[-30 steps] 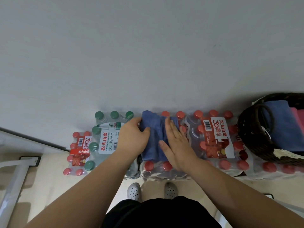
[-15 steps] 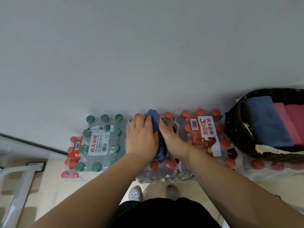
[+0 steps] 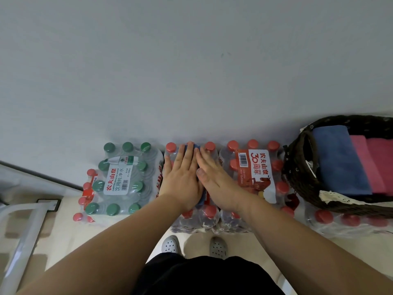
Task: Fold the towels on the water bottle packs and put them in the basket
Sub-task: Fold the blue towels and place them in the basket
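Observation:
A folded blue towel lies on the middle red-capped water bottle pack, almost wholly hidden under my hands. My left hand lies flat on it with straight fingers. Beside it, touching, my right hand also presses flat on the towel. Only a thin blue strip shows between and above the fingers. The dark wicker basket stands at the right on another pack and holds a folded blue towel and pink towels.
A green-capped pack stands left of my hands, with a small red-capped pack behind it. A red-labelled pack sits between my hands and the basket. The grey wall is just behind. A white metal frame stands at the lower left.
The towel has been folded narrower, from a wide blue patch to a thin strip. Both hands have closed together and now lie flat over it.

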Action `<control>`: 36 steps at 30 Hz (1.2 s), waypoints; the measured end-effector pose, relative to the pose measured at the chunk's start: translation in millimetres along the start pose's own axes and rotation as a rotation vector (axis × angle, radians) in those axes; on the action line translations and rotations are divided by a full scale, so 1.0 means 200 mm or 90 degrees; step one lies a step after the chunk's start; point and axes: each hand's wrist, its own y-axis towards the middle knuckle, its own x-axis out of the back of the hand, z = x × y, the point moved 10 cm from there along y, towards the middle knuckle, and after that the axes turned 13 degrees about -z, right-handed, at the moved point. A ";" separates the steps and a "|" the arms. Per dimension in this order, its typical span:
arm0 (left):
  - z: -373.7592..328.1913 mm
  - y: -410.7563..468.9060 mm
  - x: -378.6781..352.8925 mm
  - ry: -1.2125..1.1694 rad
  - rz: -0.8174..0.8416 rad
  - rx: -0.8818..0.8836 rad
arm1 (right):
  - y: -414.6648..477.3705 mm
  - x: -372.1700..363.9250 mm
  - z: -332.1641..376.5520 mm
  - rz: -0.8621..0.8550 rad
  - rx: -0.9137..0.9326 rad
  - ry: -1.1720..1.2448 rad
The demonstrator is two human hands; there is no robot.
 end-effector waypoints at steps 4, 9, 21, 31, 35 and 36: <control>-0.02 0.01 -0.02 0.032 0.020 -0.023 | -0.01 -0.05 -0.02 0.025 0.010 -0.102; -0.01 0.01 -0.03 0.000 0.032 -0.037 | 0.01 -0.08 -0.03 0.021 0.015 -0.140; 0.25 -0.01 0.00 -0.407 -0.015 -0.034 | 0.02 -0.12 -0.05 -0.105 -0.001 -0.232; 0.23 0.05 0.06 -0.367 -0.035 -0.099 | 0.03 -0.19 -0.04 -0.088 -0.156 -0.283; 0.18 0.06 0.10 -0.438 -0.025 -0.075 | -0.01 -0.12 0.01 -0.123 -0.189 -0.249; 0.18 0.06 0.11 -0.453 -0.015 -0.060 | -0.02 -0.10 0.02 -0.144 -0.196 -0.215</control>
